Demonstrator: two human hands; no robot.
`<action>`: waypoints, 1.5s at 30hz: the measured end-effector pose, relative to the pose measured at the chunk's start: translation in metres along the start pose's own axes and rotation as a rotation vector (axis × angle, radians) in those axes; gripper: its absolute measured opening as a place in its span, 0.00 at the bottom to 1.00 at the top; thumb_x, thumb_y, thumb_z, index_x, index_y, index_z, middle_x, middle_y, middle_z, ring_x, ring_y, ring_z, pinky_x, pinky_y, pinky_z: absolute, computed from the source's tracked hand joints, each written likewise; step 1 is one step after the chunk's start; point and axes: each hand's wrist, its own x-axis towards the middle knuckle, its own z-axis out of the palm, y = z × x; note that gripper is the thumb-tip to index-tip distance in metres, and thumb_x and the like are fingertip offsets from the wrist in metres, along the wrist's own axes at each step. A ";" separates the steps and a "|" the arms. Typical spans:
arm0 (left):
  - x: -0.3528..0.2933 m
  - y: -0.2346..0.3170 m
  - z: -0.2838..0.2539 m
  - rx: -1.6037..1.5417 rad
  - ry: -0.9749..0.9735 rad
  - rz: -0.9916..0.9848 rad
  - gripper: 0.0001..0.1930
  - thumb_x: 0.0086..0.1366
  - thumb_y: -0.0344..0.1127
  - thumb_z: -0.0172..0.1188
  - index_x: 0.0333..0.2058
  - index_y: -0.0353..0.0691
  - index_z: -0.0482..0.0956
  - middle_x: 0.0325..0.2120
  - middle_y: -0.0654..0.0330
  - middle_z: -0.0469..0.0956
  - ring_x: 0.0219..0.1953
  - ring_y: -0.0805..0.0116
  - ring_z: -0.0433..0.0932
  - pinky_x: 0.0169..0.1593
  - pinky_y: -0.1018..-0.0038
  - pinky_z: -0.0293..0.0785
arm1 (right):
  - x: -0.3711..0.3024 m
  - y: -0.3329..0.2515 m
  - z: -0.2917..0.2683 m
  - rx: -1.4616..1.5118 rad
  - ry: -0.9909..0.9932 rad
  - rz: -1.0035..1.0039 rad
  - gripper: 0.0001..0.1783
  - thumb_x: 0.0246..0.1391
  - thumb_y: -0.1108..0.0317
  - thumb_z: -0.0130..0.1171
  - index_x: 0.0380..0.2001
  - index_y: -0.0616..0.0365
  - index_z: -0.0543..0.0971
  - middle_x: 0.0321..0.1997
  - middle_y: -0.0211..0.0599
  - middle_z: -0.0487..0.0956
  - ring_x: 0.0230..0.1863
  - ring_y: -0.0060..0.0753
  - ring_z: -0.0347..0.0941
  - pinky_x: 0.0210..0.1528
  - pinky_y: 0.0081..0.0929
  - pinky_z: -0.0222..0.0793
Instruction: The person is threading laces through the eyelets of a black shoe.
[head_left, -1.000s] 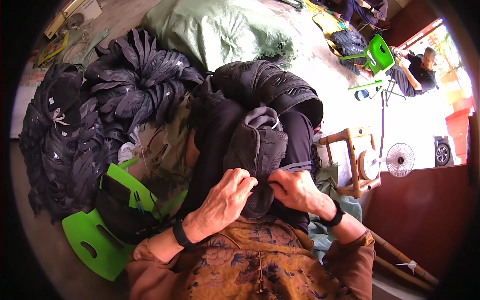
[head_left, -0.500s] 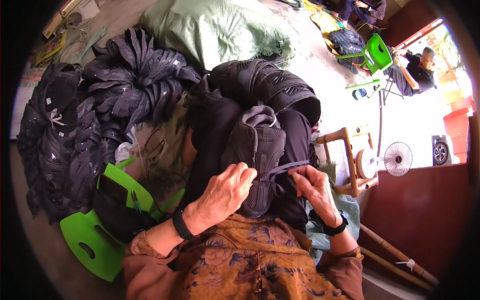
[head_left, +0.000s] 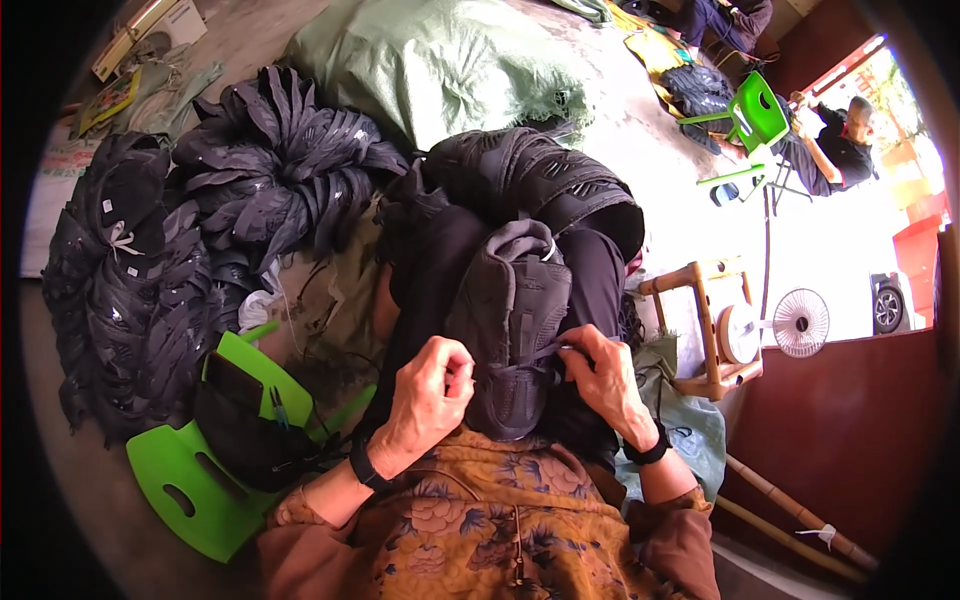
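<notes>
I am watching the dark grey fabric shoe upper (head_left: 515, 335) standing on my lap, long axis running away from me. My right hand (head_left: 600, 380) is pinching its black lace (head_left: 545, 352); my left hand (head_left: 432, 392) is clenching, just beside its left edge.

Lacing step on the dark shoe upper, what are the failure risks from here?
1. The right hand pulls a thin lace taut; it may slip from the fingertips.
2. The shoe upper rests on the lap, steadied only by the left hand, so it could twist or slide under the pull.
3. The black lace against equally dark fabric makes the holes hard to see; one might get skipped.
</notes>
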 end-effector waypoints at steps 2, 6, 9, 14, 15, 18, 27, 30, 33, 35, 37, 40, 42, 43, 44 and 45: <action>0.002 0.002 -0.004 0.027 -0.015 -0.009 0.14 0.56 0.17 0.60 0.38 0.37 0.69 0.30 0.57 0.73 0.26 0.64 0.77 0.30 0.72 0.77 | 0.002 -0.001 -0.001 0.045 0.007 0.025 0.08 0.55 0.75 0.59 0.39 0.64 0.77 0.21 0.42 0.79 0.22 0.33 0.79 0.26 0.27 0.71; 0.011 0.023 -0.009 0.181 -0.137 0.218 0.24 0.53 0.19 0.64 0.49 0.36 0.71 0.44 0.52 0.71 0.37 0.56 0.79 0.38 0.65 0.80 | 0.002 0.000 0.000 0.101 0.015 0.052 0.08 0.56 0.75 0.59 0.39 0.65 0.76 0.20 0.40 0.78 0.21 0.27 0.76 0.25 0.25 0.70; 0.011 0.023 -0.002 0.300 -0.143 0.271 0.15 0.52 0.17 0.63 0.39 0.35 0.75 0.39 0.55 0.71 0.38 0.58 0.78 0.39 0.66 0.80 | 0.001 0.002 0.000 0.101 0.016 0.041 0.08 0.56 0.75 0.58 0.39 0.65 0.76 0.20 0.40 0.78 0.21 0.28 0.76 0.25 0.25 0.70; 0.022 0.023 -0.009 0.149 -0.195 0.248 0.13 0.50 0.17 0.66 0.34 0.35 0.76 0.35 0.58 0.72 0.35 0.62 0.78 0.37 0.69 0.78 | 0.001 -0.001 -0.002 0.109 0.014 0.013 0.08 0.56 0.75 0.58 0.39 0.64 0.76 0.21 0.39 0.78 0.21 0.28 0.77 0.25 0.24 0.70; 0.025 0.024 -0.011 0.116 -0.221 0.269 0.13 0.47 0.16 0.67 0.31 0.35 0.77 0.35 0.59 0.73 0.33 0.64 0.79 0.36 0.69 0.78 | 0.001 -0.001 -0.002 0.112 0.015 0.018 0.07 0.56 0.75 0.58 0.39 0.64 0.76 0.21 0.39 0.78 0.21 0.28 0.77 0.25 0.24 0.70; 0.026 0.029 -0.014 0.162 -0.302 0.318 0.09 0.50 0.21 0.66 0.29 0.38 0.77 0.33 0.61 0.72 0.35 0.64 0.77 0.36 0.70 0.77 | 0.001 0.000 0.000 0.122 0.020 0.023 0.07 0.56 0.75 0.58 0.39 0.64 0.76 0.22 0.40 0.79 0.21 0.29 0.77 0.25 0.25 0.70; 0.008 0.028 -0.010 0.150 -0.349 0.430 0.09 0.49 0.21 0.65 0.29 0.42 0.78 0.33 0.65 0.76 0.33 0.65 0.77 0.37 0.72 0.76 | 0.002 -0.005 0.002 0.036 -0.005 -0.121 0.08 0.55 0.75 0.61 0.39 0.62 0.77 0.23 0.42 0.80 0.23 0.34 0.79 0.26 0.27 0.72; 0.017 0.035 -0.013 0.331 -0.266 0.485 0.11 0.47 0.22 0.68 0.29 0.45 0.80 0.28 0.66 0.74 0.29 0.66 0.74 0.33 0.70 0.69 | 0.007 -0.003 -0.003 0.027 0.012 -0.107 0.09 0.55 0.75 0.61 0.39 0.61 0.77 0.23 0.42 0.80 0.23 0.35 0.80 0.27 0.28 0.73; 0.019 0.031 -0.011 0.302 -0.200 0.444 0.11 0.47 0.23 0.69 0.30 0.45 0.80 0.27 0.66 0.74 0.29 0.65 0.73 0.33 0.70 0.70 | 0.004 0.007 -0.008 -0.009 0.031 -0.077 0.08 0.56 0.74 0.59 0.40 0.61 0.78 0.21 0.40 0.79 0.22 0.33 0.79 0.26 0.26 0.72; 0.019 0.030 -0.011 0.281 -0.206 0.410 0.11 0.47 0.23 0.70 0.30 0.43 0.80 0.26 0.65 0.74 0.29 0.64 0.74 0.33 0.70 0.71 | 0.002 0.009 -0.012 0.003 0.103 -0.002 0.08 0.57 0.74 0.58 0.41 0.60 0.79 0.18 0.38 0.77 0.21 0.30 0.78 0.26 0.25 0.71; 0.019 0.027 -0.008 0.120 -0.214 0.300 0.11 0.46 0.24 0.72 0.29 0.41 0.80 0.25 0.64 0.74 0.29 0.63 0.75 0.33 0.70 0.72 | -0.002 0.012 -0.016 0.047 0.119 0.024 0.07 0.59 0.72 0.57 0.41 0.60 0.79 0.18 0.37 0.77 0.22 0.28 0.77 0.27 0.24 0.71; 0.019 0.026 -0.007 0.066 -0.238 0.249 0.12 0.45 0.26 0.74 0.28 0.39 0.80 0.24 0.63 0.74 0.29 0.63 0.75 0.33 0.70 0.73 | -0.009 0.005 -0.020 0.252 0.151 0.145 0.10 0.65 0.67 0.52 0.39 0.61 0.79 0.22 0.37 0.79 0.25 0.23 0.76 0.32 0.21 0.70; 0.020 0.026 -0.005 0.067 -0.231 0.250 0.12 0.45 0.26 0.74 0.28 0.39 0.80 0.25 0.63 0.74 0.29 0.63 0.75 0.33 0.70 0.72 | -0.006 0.002 -0.016 0.203 0.144 0.073 0.10 0.65 0.67 0.52 0.38 0.62 0.79 0.24 0.38 0.80 0.27 0.24 0.77 0.33 0.22 0.70; 0.021 0.027 -0.005 0.066 -0.223 0.251 0.12 0.45 0.27 0.75 0.28 0.39 0.80 0.25 0.63 0.74 0.29 0.63 0.74 0.33 0.70 0.72 | -0.005 0.001 -0.015 0.151 0.137 0.001 0.10 0.65 0.67 0.52 0.38 0.62 0.79 0.27 0.40 0.81 0.29 0.26 0.78 0.33 0.22 0.70; 0.021 0.027 -0.005 0.067 -0.227 0.256 0.12 0.45 0.27 0.75 0.28 0.39 0.80 0.25 0.63 0.74 0.29 0.63 0.74 0.33 0.70 0.72 | -0.003 0.004 -0.014 0.080 0.091 -0.014 0.10 0.65 0.67 0.52 0.38 0.63 0.78 0.30 0.41 0.82 0.31 0.29 0.80 0.35 0.23 0.72; 0.022 0.028 -0.004 0.107 -0.215 0.275 0.12 0.44 0.27 0.75 0.28 0.40 0.80 0.25 0.64 0.74 0.29 0.63 0.74 0.33 0.70 0.72 | -0.005 0.004 -0.015 0.082 0.098 -0.014 0.10 0.65 0.67 0.52 0.38 0.63 0.78 0.30 0.41 0.82 0.31 0.29 0.80 0.35 0.23 0.72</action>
